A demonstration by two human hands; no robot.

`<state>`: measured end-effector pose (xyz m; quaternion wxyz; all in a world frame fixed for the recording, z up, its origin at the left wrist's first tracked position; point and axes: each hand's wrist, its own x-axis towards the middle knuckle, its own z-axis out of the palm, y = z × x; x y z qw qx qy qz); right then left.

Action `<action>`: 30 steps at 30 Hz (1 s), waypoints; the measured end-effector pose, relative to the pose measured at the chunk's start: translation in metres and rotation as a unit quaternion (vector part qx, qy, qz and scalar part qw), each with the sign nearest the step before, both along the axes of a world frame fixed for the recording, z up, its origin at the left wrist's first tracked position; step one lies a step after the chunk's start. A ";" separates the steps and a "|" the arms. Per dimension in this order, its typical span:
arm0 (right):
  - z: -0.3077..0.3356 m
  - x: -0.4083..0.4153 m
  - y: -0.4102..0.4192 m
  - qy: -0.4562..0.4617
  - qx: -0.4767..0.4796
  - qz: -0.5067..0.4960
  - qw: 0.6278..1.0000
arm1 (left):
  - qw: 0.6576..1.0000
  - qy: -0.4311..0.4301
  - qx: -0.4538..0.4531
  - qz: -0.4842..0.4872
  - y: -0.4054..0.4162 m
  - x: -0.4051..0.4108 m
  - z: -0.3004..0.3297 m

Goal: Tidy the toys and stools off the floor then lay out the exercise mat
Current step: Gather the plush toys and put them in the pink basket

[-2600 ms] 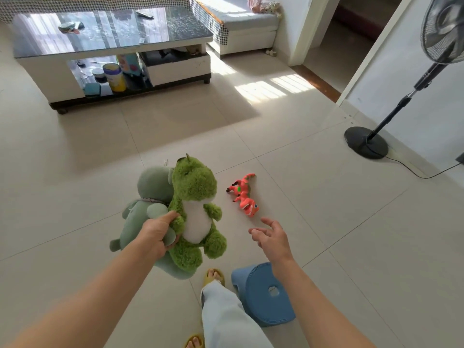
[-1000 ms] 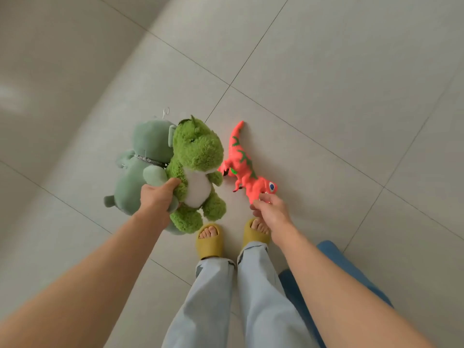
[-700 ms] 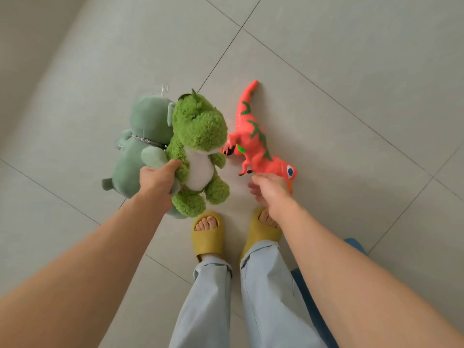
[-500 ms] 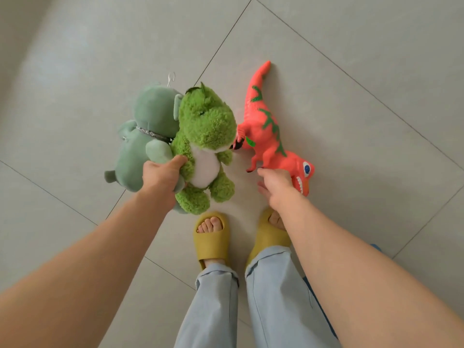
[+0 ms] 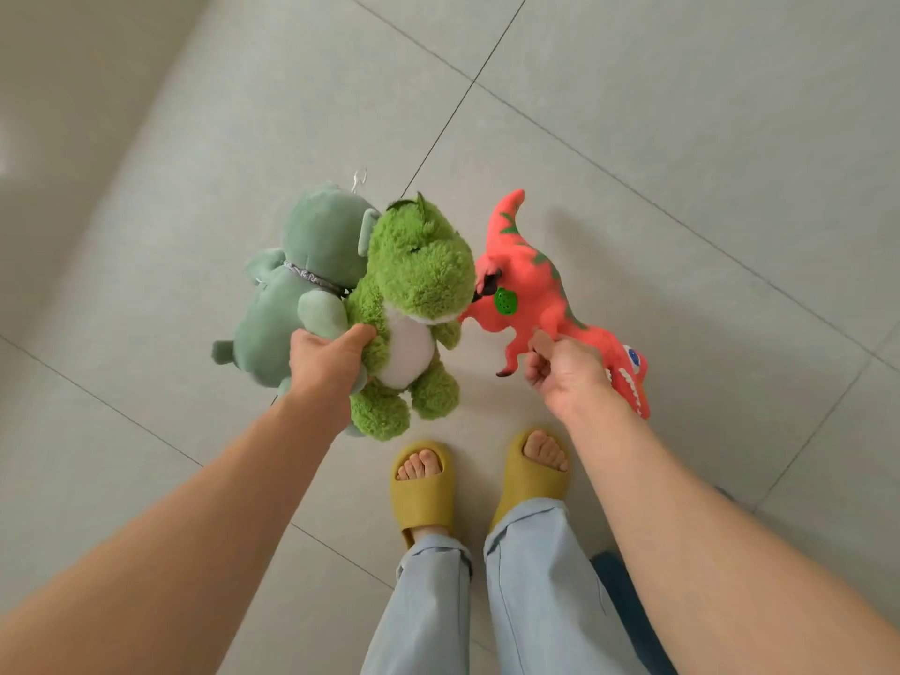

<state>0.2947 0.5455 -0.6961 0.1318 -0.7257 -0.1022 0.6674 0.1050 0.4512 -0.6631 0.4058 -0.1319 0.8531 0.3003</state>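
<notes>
Dinosaur (image 5: 535,294) in rt hand (image 5: 567,377) grip (tail up-left, head lower-right), long axis diagonal

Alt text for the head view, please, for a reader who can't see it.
Looking down, the left hand grips two green plush toys, a fuzzy dinosaur and a paler plush, while the right hand holds an orange dinosaur, all above a tiled floor. Yellow slippers and pale jeans show below.

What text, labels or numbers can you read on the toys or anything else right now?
None: no readable text anywhere.
Red dinosaur: only stripes, a painted eye and a dotted green disc.
Green plush dinosaur and pale green plush: no readable tag.
Yellow slippers: no visible marking.
</notes>
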 end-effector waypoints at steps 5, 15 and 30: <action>0.097 0.028 0.013 -0.026 0.065 0.118 0.991 | 0.998 0.009 0.037 -0.040 0.021 -0.004 0.084; 0.326 0.071 0.019 -0.087 0.251 0.253 0.930 | 0.985 0.040 0.145 -0.084 0.046 -0.004 0.292; 0.494 0.126 -0.003 -0.156 0.352 0.201 0.901 | 0.962 -0.006 0.223 -0.157 0.062 0.044 0.454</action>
